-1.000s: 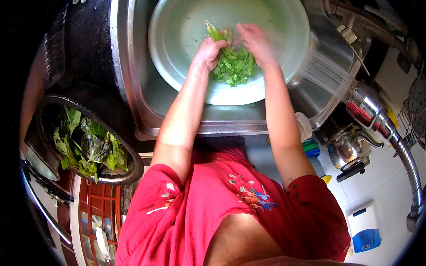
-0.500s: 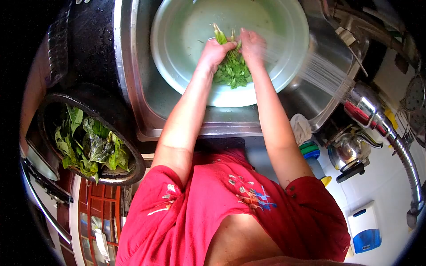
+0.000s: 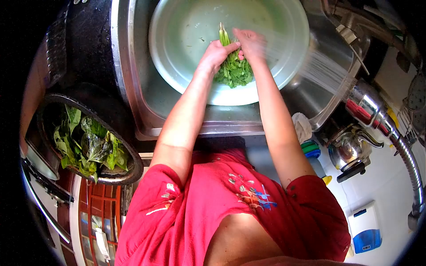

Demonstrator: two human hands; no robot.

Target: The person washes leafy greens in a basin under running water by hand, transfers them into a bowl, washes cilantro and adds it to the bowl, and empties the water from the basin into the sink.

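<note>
Kitchen, seen from above: a metal sink is set in the far middle, with a dark counter placed to its left. In the sink, one pale green basin, round and wide, partly filled with water; small green scraps are seen afloat at its far left. In the basin, near its middle, one bunch of greens, the pale stem ends pointed to the far side and the leaves spread to the near side. The stems are held by the left hand, its fingers closed around them and its thumb laid across toward the right. The right hand is placed just beside, over the right of the stems, its fingers bent inward and partly blurred; whether any stem is gripped by them cannot be told. At the right, one metal sprayer with a red band, mounted on a ribbed hose; a fan of water is thrown from it leftward, across the basin's rim and toward the right hand. At the near left, one dark pot, tilted in view, in which broad green leaves are contained. At the near right, one white cloth by the sink's edge, one shiny kettle and one white-and-blue dispenser. A red shirt with embroidered flowers is worn by the person.
</note>
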